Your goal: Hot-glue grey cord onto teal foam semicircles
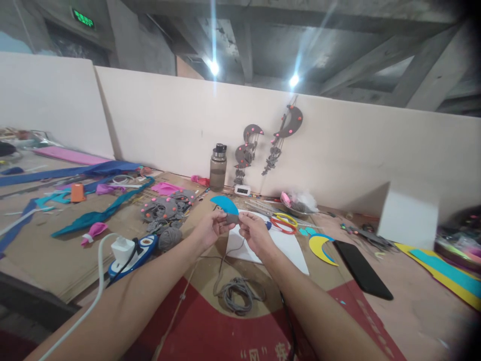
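My left hand (215,229) is closed in a pinch on the lower edge of a blue crescent cutout (224,203). The lower part of the crescent is covered in grey (232,218), which looks like wound yarn. My right hand (256,231) pinches the other end of this grey part; its fingertips hide some of it. From between the hands a grey yarn strand (236,248) runs down to a loose coil of grey yarn (240,296) on the cardboard. A white sheet (285,253) lies beneath my right hand.
Scissors with red and yellow handles (284,223) lie beyond my right hand. A yellow crescent (320,249) and black phone (363,271) are to the right. At the left are a power strip (148,250) and yarn-covered crescents (160,207). A water bottle (218,173) stands against the partition.
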A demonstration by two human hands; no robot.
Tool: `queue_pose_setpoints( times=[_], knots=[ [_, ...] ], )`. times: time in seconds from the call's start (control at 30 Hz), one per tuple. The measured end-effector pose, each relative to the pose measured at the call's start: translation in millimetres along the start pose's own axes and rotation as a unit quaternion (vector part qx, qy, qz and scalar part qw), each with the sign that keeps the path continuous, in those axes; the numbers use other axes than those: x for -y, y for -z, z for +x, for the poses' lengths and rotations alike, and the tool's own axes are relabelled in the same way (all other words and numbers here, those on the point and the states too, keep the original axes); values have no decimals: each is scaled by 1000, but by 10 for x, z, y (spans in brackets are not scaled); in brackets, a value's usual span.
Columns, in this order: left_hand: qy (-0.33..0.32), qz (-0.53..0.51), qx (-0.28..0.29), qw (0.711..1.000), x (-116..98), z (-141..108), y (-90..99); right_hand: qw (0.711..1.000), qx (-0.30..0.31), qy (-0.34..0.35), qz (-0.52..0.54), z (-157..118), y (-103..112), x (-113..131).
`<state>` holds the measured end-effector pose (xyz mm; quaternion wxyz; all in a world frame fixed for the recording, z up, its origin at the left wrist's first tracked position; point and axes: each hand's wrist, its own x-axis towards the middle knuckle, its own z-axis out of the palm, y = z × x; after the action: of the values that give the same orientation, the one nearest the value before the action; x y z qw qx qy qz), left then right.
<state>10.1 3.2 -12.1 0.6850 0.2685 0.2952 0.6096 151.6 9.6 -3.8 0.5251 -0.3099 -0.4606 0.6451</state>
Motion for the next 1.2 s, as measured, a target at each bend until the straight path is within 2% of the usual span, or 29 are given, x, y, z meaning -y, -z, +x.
queue_pose_setpoints(
  times=[0.27, 0.4, 0.53, 0.67, 0.77, 0.93, 1.0, 1.03, 1.13, 1.2],
  knots=[
    [-41, 23, 73, 996, 42, 16, 28, 1000, -15, 8, 25, 36, 54, 1],
    [-43, 22, 47, 998, 29, 22, 12, 999, -18, 8, 25, 23, 33, -13],
    [-14, 8, 1, 1000, -10, 21, 2, 1000, -22, 14, 13, -13, -25, -26],
    [0, 24, 1, 1000, 18, 19, -5, 999, -44, 29, -2, -17, -33, -56],
    [-37, 46, 5, 998, 97, 18, -20, 996, -82, 41, -8, 0, -7, -88],
    [-116, 83, -35, 989, 205, 22, -14, 989, -137, 61, -14, 16, 14, -97],
    [-167, 162, -61, 971, 215, 8, -11, 984, -164, 71, -26, 20, 20, -95],
    [-201, 224, -73, 951, 216, -4, -12, 981, -175, 76, -35, 23, 25, -98],
    [-301, 434, -72, 846, 225, -51, -23, 975, -188, 87, -77, 29, 41, -133],
    [-327, 520, -56, 787, 244, -73, -29, 970, -183, 100, -123, 23, 41, -162]
  ],
)
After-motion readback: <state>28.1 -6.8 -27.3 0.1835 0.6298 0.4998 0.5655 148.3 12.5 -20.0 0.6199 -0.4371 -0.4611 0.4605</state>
